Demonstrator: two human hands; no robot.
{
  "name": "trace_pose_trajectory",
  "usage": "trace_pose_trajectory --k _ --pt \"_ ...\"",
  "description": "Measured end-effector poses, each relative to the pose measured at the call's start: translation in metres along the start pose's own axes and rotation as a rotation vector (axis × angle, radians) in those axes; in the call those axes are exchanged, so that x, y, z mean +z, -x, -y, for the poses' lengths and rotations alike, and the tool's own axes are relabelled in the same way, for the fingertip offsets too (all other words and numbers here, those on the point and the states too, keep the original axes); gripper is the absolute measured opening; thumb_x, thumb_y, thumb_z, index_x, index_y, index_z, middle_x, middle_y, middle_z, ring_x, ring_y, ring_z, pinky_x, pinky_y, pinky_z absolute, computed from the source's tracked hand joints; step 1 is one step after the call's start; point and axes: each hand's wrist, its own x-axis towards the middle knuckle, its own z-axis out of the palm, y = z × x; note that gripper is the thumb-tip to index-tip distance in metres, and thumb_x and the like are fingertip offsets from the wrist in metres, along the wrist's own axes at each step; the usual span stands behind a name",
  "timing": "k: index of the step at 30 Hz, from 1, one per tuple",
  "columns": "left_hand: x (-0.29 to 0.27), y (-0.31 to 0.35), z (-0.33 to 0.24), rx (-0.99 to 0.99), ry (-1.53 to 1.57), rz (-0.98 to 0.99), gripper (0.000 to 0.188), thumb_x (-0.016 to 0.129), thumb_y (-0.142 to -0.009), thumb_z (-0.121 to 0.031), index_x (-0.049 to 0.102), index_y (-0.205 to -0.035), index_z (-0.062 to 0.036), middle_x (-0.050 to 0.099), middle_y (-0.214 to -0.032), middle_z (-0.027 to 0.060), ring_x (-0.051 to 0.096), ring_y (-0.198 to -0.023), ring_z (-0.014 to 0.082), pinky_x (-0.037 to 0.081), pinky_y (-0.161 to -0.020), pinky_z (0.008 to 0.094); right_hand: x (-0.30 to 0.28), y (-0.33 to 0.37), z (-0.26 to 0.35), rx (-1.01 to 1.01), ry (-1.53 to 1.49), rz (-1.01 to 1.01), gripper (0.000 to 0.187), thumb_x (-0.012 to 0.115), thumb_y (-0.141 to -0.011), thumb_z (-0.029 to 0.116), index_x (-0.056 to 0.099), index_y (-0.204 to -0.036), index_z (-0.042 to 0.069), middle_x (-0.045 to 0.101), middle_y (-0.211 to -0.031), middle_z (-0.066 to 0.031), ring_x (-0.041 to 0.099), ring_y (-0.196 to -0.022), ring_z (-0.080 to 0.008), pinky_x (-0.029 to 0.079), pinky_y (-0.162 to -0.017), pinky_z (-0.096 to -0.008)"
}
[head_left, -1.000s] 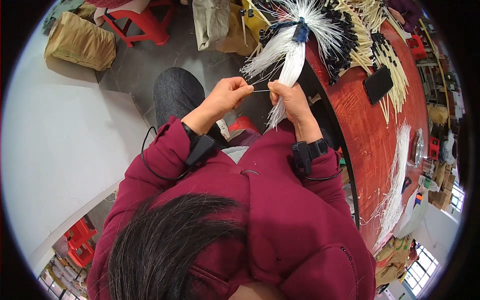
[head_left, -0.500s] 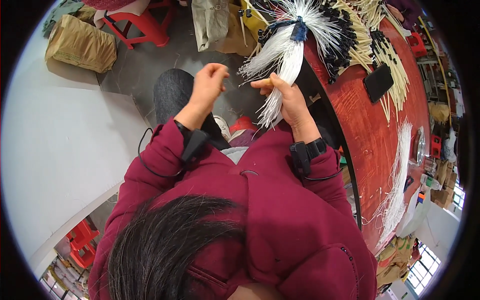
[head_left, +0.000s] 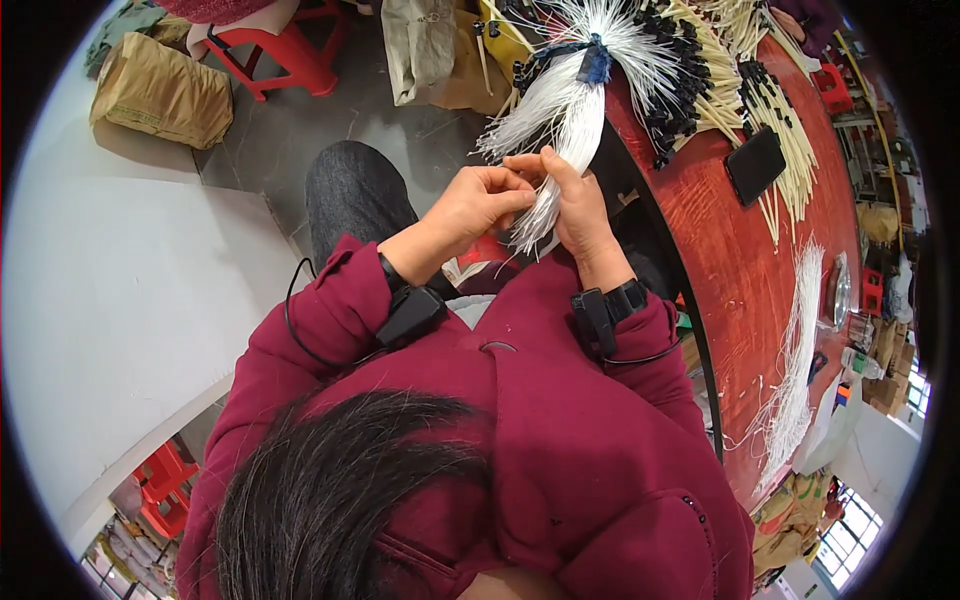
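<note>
A thick bundle of thin white cords [head_left: 578, 130] hangs over the table's near edge, with a dark blue cloth tie [head_left: 595, 62] around its upper part. My right hand [head_left: 582, 208] is closed round the lower part of the bundle, thumb on top. Loose cord ends fan out below and beside it. My left hand [head_left: 468, 212] is pinched at the left side of these ends, its fingertips touching the cords close to the right hand. Which single cord lies between the fingertips is too small to make out.
On the red table [head_left: 740, 290] lie pale sticks with black tips [head_left: 785, 130], a black phone [head_left: 756, 166] and another spread of white cords [head_left: 798, 350]. A white panel [head_left: 120, 300] stands at left. Behind are a red stool [head_left: 300, 60] and a brown paper sack [head_left: 165, 90].
My left hand has moved right and down, from apart in the air to the cord ends beside my right hand. The right hand keeps its hold on the bundle.
</note>
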Motion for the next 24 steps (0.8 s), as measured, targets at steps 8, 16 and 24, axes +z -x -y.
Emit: trace_pose_trajectory --k 8,16,24 --pt "-0.015 0.002 0.001 -0.15 0.223 0.001 0.016 0.066 -0.088 -0.021 0.062 -0.091 -0.0063 0.056 -0.07 -0.0041 0.045 -0.051 0.0024 0.029 -0.042 0.0169 -0.002 -0.002 -0.004 -0.023 0.055 -0.057 0.037 0.053 -0.091 0.029 0.068 -0.092 -0.005 0.066 -0.081 -0.0085 0.059 -0.072 -0.0133 0.047 -0.067 -0.0267" --pt "-0.015 0.009 -0.004 0.124 0.059 0.001 0.015 0.065 -0.089 -0.019 0.063 -0.096 -0.0055 0.059 -0.073 -0.0028 0.047 -0.055 0.0026 0.034 -0.048 0.017 -0.004 -0.004 -0.007 -0.091 0.208 -0.146 0.028 0.057 -0.091 0.026 0.062 -0.075 0.003 0.059 -0.068 -0.0023 0.054 -0.064 -0.011 0.041 -0.062 -0.0245" --pt "0.001 -0.03 -0.002 0.253 0.151 -0.073 0.016 0.065 -0.088 -0.018 0.07 -0.093 -0.004 0.064 -0.078 -0.0014 0.052 -0.06 0.0046 0.038 -0.052 0.0191 0.001 -0.008 -0.012 -0.153 0.213 -0.193 0.032 0.056 -0.089 0.022 0.062 -0.065 0.002 0.059 -0.063 -0.0029 0.053 -0.059 -0.0104 0.04 -0.056 -0.0256"
